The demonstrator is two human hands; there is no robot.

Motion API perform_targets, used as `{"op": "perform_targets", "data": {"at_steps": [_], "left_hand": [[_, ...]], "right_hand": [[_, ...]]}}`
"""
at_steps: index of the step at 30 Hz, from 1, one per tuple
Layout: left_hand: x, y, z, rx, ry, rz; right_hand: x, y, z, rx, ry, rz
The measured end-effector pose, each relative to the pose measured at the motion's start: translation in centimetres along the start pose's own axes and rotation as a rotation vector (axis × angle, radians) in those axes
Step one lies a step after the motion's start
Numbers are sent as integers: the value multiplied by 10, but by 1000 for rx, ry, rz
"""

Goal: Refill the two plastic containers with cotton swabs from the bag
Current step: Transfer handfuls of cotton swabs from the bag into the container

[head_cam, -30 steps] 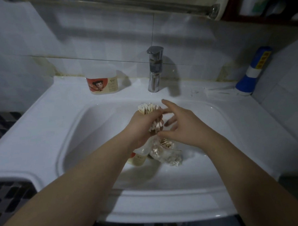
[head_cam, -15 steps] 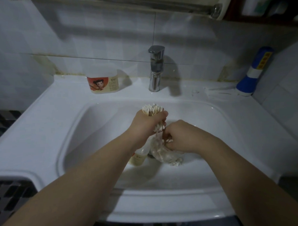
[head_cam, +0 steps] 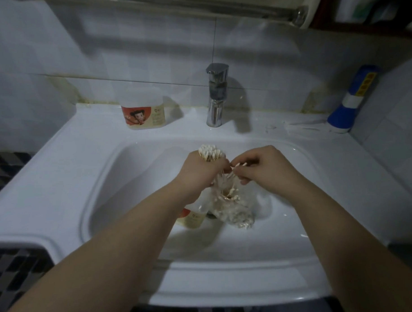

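Left hand [head_cam: 201, 173] fist-grips a fat bundle of cotton swabs [head_cam: 210, 153], tips up, over the sink [head_cam: 79, 165] basin. Right hand [head_cam: 265, 165] pinches a couple of loose swabs [head_cam: 239, 165] just beside the bundle. Bag [head_cam: 235, 213] lies in the basin below, more swabs inside. One container [head_cam: 192, 221] lies touching the bag, partly under the left forearm; second container [head_cam: 144, 111] stands on the back ledge, left of faucet [head_cam: 215, 97]. Best: feed strays in parallel, tips level, grip firm, then load the bundle in one go.

Left hand [head_cam: 201, 173] grips cotton swab bundle [head_cam: 210, 152], tips up, over sink [head_cam: 79, 174] basin. Right hand [head_cam: 265, 165] pinches loose swabs [head_cam: 240, 165] just beside it. Bag [head_cam: 235, 208] and one container [head_cam: 192, 219] in basin below hands; second container [head_cam: 144, 111] upright at sink's back-left edge.
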State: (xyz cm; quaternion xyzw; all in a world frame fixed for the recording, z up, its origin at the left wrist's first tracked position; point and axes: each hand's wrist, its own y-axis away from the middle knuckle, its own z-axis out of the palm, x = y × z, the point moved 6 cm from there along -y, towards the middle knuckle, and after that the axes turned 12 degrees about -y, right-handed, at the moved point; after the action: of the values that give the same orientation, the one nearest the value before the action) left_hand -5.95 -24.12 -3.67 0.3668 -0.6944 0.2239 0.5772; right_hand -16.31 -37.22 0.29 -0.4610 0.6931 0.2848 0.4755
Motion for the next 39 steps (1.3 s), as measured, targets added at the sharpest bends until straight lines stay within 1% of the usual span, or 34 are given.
{"op": "perform_targets", "data": {"at_steps": [3, 5, 9, 11, 13, 15, 17, 19, 21, 22, 23, 26, 28, 30, 32, 34, 37, 39], "left_hand": [[3, 0, 3, -68, 9, 30], [5, 2, 8, -125, 4, 82], [7, 7, 16, -203, 29, 155], [9, 9, 17, -207, -3, 177], [8, 9, 14, -171, -17, 164], [6, 5, 11, -120, -19, 153], [7, 4, 8, -95, 12, 160], [9, 5, 6, -109, 93, 157], [10, 6, 5, -142, 168, 116], [9, 6, 5, -170, 214, 81], [7, 6, 7, -206, 266, 44], [7, 8, 12, -306, 396, -50], [7, 9, 14, -322, 416, -86], [7, 9, 15, -331, 427, -100], [7, 10, 15, -361, 443, -123], [6, 12, 17, -397, 486, -154], [7, 12, 17, -394, 590, -185], [8, 13, 18, -391, 567, -175]], "right_hand": [[-1, -1, -2, 49, -166, -1], [-2, -3, -4, 90, -263, -14], [1, -5, -4, 162, -343, -46], [2, -5, -5, 200, -277, -75], [1, -4, -5, 219, -151, -131], [-1, -4, -2, 200, -82, -164], [-3, -3, 7, 104, -20, -152], [-1, 0, 17, -35, 40, -111], [3, 3, 27, -182, 121, -76], [4, 5, 31, -234, 187, -82], [3, 5, 34, -249, 249, -112], [-8, 2, 29, -123, 331, -270], [-9, 2, 23, -85, 301, -278], [-7, 3, 22, -119, 273, -254], [-7, 4, 24, -153, 271, -274], [-8, 4, 25, -159, 292, -305], [-10, 4, 27, -178, 326, -295], [-13, 6, 28, -162, 331, -303]]}}
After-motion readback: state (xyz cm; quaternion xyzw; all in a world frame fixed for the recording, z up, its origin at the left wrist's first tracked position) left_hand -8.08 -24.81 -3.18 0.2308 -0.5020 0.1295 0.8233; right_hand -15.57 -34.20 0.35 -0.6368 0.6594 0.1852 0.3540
